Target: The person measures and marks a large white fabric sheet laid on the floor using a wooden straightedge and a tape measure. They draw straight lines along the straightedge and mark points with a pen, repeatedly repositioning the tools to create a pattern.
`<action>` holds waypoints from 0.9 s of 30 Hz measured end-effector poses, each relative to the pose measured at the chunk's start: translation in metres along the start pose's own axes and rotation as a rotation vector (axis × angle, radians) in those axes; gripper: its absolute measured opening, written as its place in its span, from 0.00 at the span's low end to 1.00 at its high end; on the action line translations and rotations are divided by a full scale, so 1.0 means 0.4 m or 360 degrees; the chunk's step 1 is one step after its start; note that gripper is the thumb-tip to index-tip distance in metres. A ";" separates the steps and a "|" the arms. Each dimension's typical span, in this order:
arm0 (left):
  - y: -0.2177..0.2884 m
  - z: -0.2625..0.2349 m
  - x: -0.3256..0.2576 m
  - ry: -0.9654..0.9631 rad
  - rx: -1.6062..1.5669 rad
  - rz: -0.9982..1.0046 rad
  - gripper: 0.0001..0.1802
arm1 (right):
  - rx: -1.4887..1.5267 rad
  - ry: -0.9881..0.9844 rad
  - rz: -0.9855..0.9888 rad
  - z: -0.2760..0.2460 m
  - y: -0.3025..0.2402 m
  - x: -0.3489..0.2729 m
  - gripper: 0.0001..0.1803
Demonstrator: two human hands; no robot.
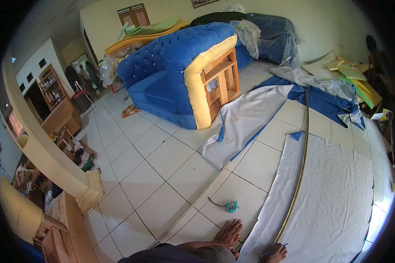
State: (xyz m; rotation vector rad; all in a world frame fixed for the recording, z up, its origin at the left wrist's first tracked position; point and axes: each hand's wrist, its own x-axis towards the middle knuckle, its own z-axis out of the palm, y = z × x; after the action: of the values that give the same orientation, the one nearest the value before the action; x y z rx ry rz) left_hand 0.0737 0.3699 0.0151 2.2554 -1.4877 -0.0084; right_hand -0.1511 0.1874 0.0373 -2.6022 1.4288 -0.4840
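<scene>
My left hand (pixel 228 233) rests palm down on the floor tiles, fingers stretched out, beside the edge of a white cloth (pixel 333 188). My right hand (pixel 275 253) is closed around a thin pen (pixel 265 254) above the cloth, at the near end of a long strip (pixel 303 162). That narrow, brownish strip lies lengthwise over the cloth and reaches far beyond it. One far corner of the cloth is folded over and shows a blue face. A teal tape measure (pixel 232 206) lies on the tiles ahead of my left hand, its blade end sticking out.
A blue tufted sofa (pixel 162 83) with bare wood and yellow foam at one end stands ahead. More blue fabric with white backing (pixel 250 109) spreads beside it. Foam offcuts (pixel 351 72) pile at the far right. A pale straight batten (pixel 193 210) crosses the tiles; a pillar (pixel 52 162) stands left.
</scene>
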 end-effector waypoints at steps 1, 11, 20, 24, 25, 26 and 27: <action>-0.001 0.005 -0.001 -0.0002 -0.0009 -0.0004 0.31 | 0.0123 -0.0011 0.0031 -0.002 -0.002 0.000 0.22; 0.001 -0.014 0.001 -0.0012 0.0020 -0.0006 0.31 | 0.0073 -0.0184 0.0074 -0.037 -0.019 0.005 0.23; 0.001 -0.004 0.001 0.0025 0.0012 0.0006 0.31 | 0.0182 -0.0276 0.0207 -0.072 -0.035 0.010 0.26; -0.001 0.000 0.000 -0.0004 0.0025 -0.0001 0.31 | 0.0069 -0.0183 0.0109 -0.042 -0.017 0.003 0.28; -0.001 -0.001 0.001 -0.0006 0.0024 -0.0007 0.31 | 0.0044 -0.0157 0.0085 -0.030 -0.009 -0.001 0.29; 0.000 -0.003 0.002 -0.0006 0.0041 -0.0006 0.31 | 0.0049 -0.0189 0.0095 -0.017 0.001 -0.004 0.29; 0.002 -0.006 0.003 -0.0004 0.0061 -0.0004 0.31 | 0.0056 -0.0218 0.0105 -0.004 0.010 -0.006 0.30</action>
State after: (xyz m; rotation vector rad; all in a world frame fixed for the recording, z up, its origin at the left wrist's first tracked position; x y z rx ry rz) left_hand 0.0742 0.3696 0.0179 2.2881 -1.4985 0.0162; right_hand -0.1560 0.1873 0.0372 -2.4985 1.4426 -0.3132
